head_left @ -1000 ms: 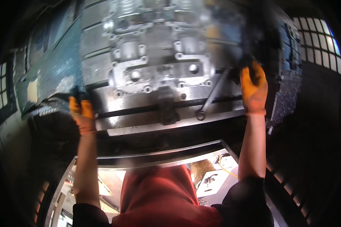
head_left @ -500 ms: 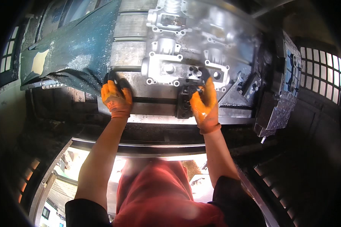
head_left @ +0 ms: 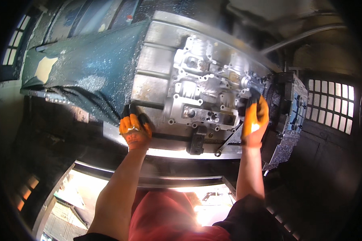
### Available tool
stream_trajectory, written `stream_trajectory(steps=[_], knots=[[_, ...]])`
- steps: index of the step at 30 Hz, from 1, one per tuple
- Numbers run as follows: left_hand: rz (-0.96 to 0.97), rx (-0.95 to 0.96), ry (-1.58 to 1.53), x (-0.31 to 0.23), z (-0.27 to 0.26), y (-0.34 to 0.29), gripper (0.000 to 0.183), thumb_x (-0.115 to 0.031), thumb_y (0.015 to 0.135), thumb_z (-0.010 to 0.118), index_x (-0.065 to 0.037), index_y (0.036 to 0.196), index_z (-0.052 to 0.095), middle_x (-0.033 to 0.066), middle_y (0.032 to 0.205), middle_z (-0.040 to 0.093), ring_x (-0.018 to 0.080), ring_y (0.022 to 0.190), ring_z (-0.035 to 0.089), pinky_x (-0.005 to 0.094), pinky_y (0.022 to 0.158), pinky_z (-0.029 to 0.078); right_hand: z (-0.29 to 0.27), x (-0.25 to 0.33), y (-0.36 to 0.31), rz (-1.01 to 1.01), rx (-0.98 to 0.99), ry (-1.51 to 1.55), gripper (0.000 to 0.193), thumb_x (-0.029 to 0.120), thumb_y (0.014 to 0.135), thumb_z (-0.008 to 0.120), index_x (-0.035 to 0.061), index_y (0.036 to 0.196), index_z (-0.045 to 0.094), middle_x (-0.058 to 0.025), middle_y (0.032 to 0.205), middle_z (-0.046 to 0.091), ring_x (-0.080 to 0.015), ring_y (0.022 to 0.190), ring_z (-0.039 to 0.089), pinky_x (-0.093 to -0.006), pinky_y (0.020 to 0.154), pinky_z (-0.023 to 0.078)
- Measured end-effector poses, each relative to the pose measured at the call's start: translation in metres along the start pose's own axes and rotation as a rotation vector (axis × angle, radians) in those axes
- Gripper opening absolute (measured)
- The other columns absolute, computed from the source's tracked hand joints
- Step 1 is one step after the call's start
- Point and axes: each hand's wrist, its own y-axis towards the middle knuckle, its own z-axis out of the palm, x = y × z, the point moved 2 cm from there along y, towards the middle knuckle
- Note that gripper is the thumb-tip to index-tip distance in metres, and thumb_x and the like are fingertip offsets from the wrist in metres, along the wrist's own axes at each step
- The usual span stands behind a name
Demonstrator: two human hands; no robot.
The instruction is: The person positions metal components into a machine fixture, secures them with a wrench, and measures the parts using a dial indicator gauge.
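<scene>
My left hand (head_left: 136, 131), in an orange glove with dark fingertips, rests on the near left part of the metal machine table (head_left: 147, 86). Its fingers are slightly spread and it holds nothing that I can see. My right hand (head_left: 256, 122), gloved the same, is at the right end of the silvery metal castings (head_left: 205, 114), fingers drawn together; what they grip, if anything, is hidden. A wrench (head_left: 228, 142) lies slanted by that hand, its ring end at the table's front edge. Left of the wrench, a dark clamp block (head_left: 197, 141) stands in front of the castings.
A blue-green cover (head_left: 88, 68) strewn with metal chips extends left of the table. At the right stands a dark upright fixture (head_left: 287, 120) with bluish parts. A pale rail (head_left: 181, 179) runs between my body and the table. Barred windows (head_left: 332, 104) are beyond.
My right hand has left the clamp block and moved right, past the castings' end. My left hand stays on the table by the cover. The view has shifted, so the table appears lower and tilted.
</scene>
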Motion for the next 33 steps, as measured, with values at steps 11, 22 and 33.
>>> stream_trajectory(steps=[11,22,33], knots=[[0.087,-0.041,0.074,-0.005,0.002,0.005,0.055,-0.015,0.082,0.058,0.010,0.131,0.050,0.0299,0.117,0.056,0.0457,0.098,0.053,0.0510,0.087,0.044,0.020,0.012,0.119,-0.097,-0.233,0.095,0.026,0.017,0.095,0.065,-0.0041,0.109,0.067,0.0024,0.079,0.064,-0.0034,0.067,0.055,-0.0197,0.060,0.044],[0.124,0.048,0.191,-0.001,0.007,0.002,0.075,-0.018,0.076,0.060,0.010,0.142,0.038,0.0250,0.103,0.051,0.0427,0.097,0.051,0.0493,0.087,0.043,-0.071,-0.081,0.003,0.235,-0.341,0.009,0.025,0.019,0.097,0.063,-0.0028,0.109,0.066,0.0009,0.077,0.062,-0.0052,0.068,0.058,-0.0206,0.061,0.046],[0.328,-0.148,0.297,0.010,0.022,-0.006,0.072,-0.020,0.082,0.058,0.006,0.145,0.036,0.0287,0.118,0.052,0.0468,0.105,0.050,0.0513,0.092,0.042,-0.045,-0.080,-0.148,0.413,-0.205,-0.181,0.031,0.015,0.090,0.070,-0.0006,0.117,0.066,-0.0068,0.092,0.071,-0.0092,0.080,0.065,-0.0234,0.072,0.052]])
